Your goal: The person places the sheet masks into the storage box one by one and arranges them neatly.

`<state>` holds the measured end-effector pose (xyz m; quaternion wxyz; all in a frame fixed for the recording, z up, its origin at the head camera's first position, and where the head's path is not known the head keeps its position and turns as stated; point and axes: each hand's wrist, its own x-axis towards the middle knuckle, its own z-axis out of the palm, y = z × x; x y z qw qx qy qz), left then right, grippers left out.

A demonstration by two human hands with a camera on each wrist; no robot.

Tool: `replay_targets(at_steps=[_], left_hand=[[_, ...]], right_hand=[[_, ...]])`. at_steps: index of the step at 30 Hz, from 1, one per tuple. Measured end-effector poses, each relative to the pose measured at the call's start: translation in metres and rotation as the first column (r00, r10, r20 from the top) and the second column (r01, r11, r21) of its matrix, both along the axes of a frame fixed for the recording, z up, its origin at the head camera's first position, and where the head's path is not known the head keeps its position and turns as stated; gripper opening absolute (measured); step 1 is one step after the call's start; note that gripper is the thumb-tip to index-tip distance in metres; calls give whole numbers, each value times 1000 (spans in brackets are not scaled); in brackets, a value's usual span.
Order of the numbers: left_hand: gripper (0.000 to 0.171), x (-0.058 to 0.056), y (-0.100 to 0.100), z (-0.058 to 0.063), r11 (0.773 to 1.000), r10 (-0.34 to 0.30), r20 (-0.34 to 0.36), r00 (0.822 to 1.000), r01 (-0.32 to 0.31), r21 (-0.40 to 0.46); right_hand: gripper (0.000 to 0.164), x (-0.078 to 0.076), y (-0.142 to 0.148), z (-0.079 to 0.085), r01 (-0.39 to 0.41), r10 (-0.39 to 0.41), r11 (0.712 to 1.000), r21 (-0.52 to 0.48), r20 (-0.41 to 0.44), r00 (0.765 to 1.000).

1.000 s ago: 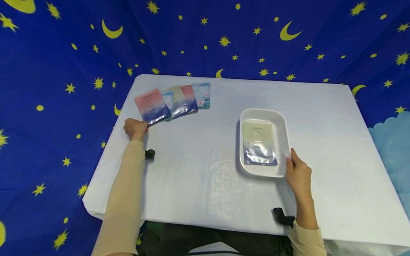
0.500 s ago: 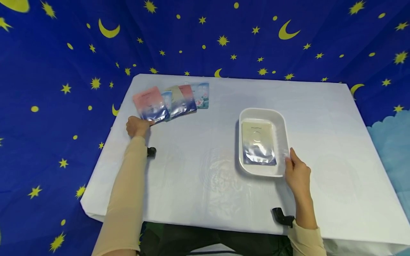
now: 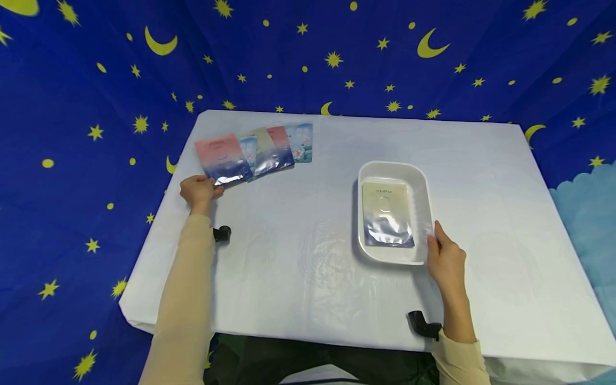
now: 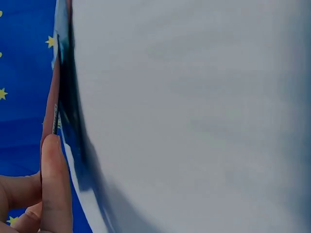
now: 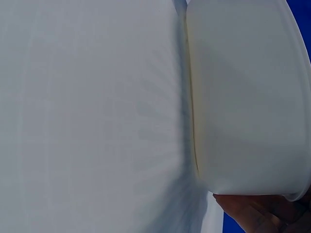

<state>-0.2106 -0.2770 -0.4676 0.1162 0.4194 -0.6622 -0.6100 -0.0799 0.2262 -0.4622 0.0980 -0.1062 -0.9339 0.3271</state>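
At the far left of the table, my left hand (image 3: pixel 198 191) pinches the near corner of a pink-and-blue sheet mask packet (image 3: pixel 222 160). The left wrist view shows this packet edge-on, with a finger (image 4: pixel 56 179) against it. The packet overlaps a fan of other packets: a pale blue one (image 3: pixel 248 147), a beige-and-blue one (image 3: pixel 266 152), a second pink-and-blue one (image 3: pixel 284 144) and a blue flowered one (image 3: pixel 303 141). On the right, my right hand (image 3: pixel 448 264) grips the near right corner of a white tray (image 3: pixel 422 206). A beige-and-blue packet (image 3: pixel 386 211) lies inside the tray.
A white cloth covers the table (image 3: pixel 289 240). Behind it and to the left hangs a blue curtain (image 3: pixel 269 59) with yellow stars and moons. Black wrist mounts stick out by the left forearm (image 3: pixel 187 283) and below the right hand.
The left hand and the pink-and-blue packet it pinches have shifted slightly to the left, with the packet turning a little. The right hand stays on the tray.
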Motion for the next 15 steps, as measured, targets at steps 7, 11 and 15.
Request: replay_targets(at_steps=[7,11,15], left_hand=[[9,4,10,12,997,15,-119,993,-6,74],[20,9,23,25,997,-31,-159,987,42,69],[26,13,41,39,992,-89,-227,970,107,67]], right_hand=[[39,0,0,0,-1,1,1000,0,-13,1000],[39,0,1,-1,2,-2,1000,1,-24,1000],[39,0,1,-1,3,-3,1000,0,-30,1000]])
